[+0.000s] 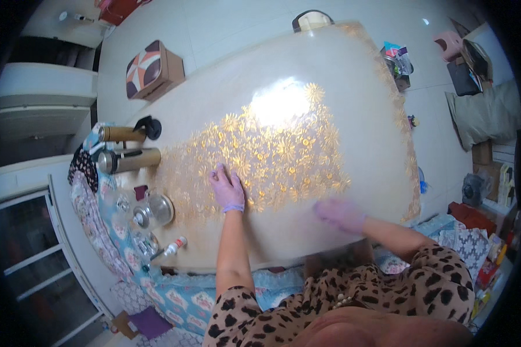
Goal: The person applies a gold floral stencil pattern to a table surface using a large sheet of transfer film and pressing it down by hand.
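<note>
A wide table [330,56] stands before me, its pale, glossy cover printed with a panel of gold flowers [286,149]. Bright glare hides the panel's far part. My left hand [228,191], in a thin purple glove, lies on the gold pattern with its fingers apart and nothing visible in them. Nearer to my body, my right hand [339,216] wears the same kind of glove. It is over the plain part of the cover beside the panel. Motion blur hides its fingers, and whether it touches the surface is unclear.
Along the table's left end stand a metallic vacuum flask [132,160], a tan bottle [121,133], a lidded glass pot [160,210] and a small white bottle [176,246]. A patterned box stool [156,69] is beyond the far edge. A floral-covered sofa [186,295] borders the near side.
</note>
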`<state>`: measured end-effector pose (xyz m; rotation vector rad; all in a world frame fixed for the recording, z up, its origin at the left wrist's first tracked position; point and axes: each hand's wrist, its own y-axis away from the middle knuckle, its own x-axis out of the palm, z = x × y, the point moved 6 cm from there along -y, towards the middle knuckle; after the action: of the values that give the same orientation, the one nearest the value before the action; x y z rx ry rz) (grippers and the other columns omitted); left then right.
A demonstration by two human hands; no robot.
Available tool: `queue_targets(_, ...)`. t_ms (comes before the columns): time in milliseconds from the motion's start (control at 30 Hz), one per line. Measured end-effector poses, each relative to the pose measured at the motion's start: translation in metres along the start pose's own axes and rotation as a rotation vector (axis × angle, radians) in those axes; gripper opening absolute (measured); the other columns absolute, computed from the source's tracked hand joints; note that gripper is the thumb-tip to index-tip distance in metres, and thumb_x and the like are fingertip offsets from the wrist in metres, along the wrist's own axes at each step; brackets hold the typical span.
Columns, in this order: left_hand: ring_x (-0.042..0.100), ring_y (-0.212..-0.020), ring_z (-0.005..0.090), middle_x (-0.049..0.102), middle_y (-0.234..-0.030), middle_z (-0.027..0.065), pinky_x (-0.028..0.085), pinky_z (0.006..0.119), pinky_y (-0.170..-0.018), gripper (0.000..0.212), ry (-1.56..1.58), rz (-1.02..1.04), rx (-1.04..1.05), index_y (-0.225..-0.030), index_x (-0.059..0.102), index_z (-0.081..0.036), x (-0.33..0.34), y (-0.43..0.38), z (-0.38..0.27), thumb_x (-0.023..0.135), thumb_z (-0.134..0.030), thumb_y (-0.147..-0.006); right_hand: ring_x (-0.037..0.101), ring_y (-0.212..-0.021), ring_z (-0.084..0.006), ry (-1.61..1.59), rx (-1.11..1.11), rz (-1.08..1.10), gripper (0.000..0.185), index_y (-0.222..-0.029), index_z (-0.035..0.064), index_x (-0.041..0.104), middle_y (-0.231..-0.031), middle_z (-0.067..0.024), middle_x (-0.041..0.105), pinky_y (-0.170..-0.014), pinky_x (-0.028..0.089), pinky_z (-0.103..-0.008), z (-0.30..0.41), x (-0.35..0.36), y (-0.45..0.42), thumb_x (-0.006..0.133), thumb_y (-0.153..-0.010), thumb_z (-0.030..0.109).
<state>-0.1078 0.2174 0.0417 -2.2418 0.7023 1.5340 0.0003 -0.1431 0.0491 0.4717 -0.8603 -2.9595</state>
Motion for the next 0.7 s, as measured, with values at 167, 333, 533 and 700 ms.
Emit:
queue_targets(167,0.049,-0.129,0.0425,0.045,-0.147,0.0226,0.041,0.053,-0.107,0.053,-0.23,-0.054,-0.127,-0.151,0.047,-0.019,0.004,0.055,0.038,0.056,-0.031,-0.099,0.047,-0.137,-0.036,0.696,-0.059,-0.574,0.056,-0.139,0.0032,0.054,-0.148,-0.0185,0.049,-0.115,0.036,-0.0504,0.018,-0.06,0.005,0.059,-0.084,0.011)
queue_targets(333,0.045,-0.131,0.0404,0.045,-0.147,0.0215,0.035,0.057,-0.108,0.053,-0.152,-0.138,-0.205,-0.152,0.046,-0.022,0.009,0.059,0.043,0.052,-0.03,-0.1,0.039,-0.144,-0.0386,0.633,-0.185,-0.618,0.065,-0.145,-0.0016,0.047,-0.156,-0.0188,0.043,-0.121,0.027,-0.055,0.033,-0.035,-0.065,0.062,-0.082,0.007)
queue_targets(533,0.044,-0.131,0.0404,0.043,-0.148,0.0218,0.033,0.057,-0.11,0.055,-0.136,-0.12,-0.231,-0.154,0.044,-0.022,0.007,0.061,0.046,0.051,-0.029,-0.1,0.043,-0.139,-0.0415,0.543,-0.323,-0.611,0.06,-0.14,-0.0055,0.049,-0.151,-0.0235,0.045,-0.12,0.031,-0.0523,0.095,-0.033,-0.181,0.062,-0.082,0.001)
queue_targets(700,0.043,-0.133,0.0415,0.043,-0.149,0.0223,0.032,0.056,-0.111,0.059,-0.135,-0.052,-0.246,-0.155,0.041,-0.016,0.004,0.056,0.036,0.052,-0.027,-0.097,0.04,-0.144,-0.0392,0.455,-0.519,-0.753,0.051,-0.139,-0.0043,0.051,-0.15,-0.0223,0.047,-0.122,0.03,-0.0452,0.211,-0.039,-0.372,0.056,-0.089,0.003)
